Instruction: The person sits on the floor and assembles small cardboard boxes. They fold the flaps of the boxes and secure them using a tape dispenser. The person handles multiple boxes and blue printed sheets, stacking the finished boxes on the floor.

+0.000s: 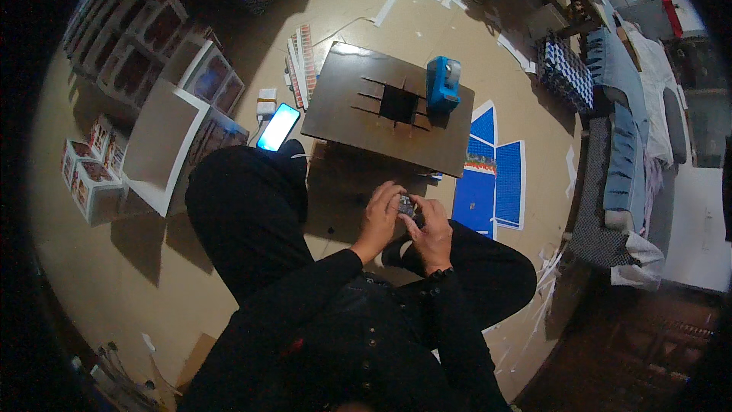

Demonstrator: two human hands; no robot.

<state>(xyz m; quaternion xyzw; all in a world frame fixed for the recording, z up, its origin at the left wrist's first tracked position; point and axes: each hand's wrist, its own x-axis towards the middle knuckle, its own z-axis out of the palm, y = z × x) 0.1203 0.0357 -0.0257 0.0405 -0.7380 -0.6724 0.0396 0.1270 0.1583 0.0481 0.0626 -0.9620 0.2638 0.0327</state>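
Note:
A small dark object with pale markings is held between the fingertips of both my hands, just off the near edge of a low dark tabletop. My left hand grips it from the left, and my right hand from the right. Fingers cover much of it, so its exact kind is unclear. The tabletop has a square hole with slots cut around it. On its right side stands a blue tape dispenser with a tape roll.
Left of the table lie a lit smartphone, a white cabled charger block and printed strips. Blue printed cut card lies to the right. Printed boxes and an open carton stand left; a cushioned seat is far right.

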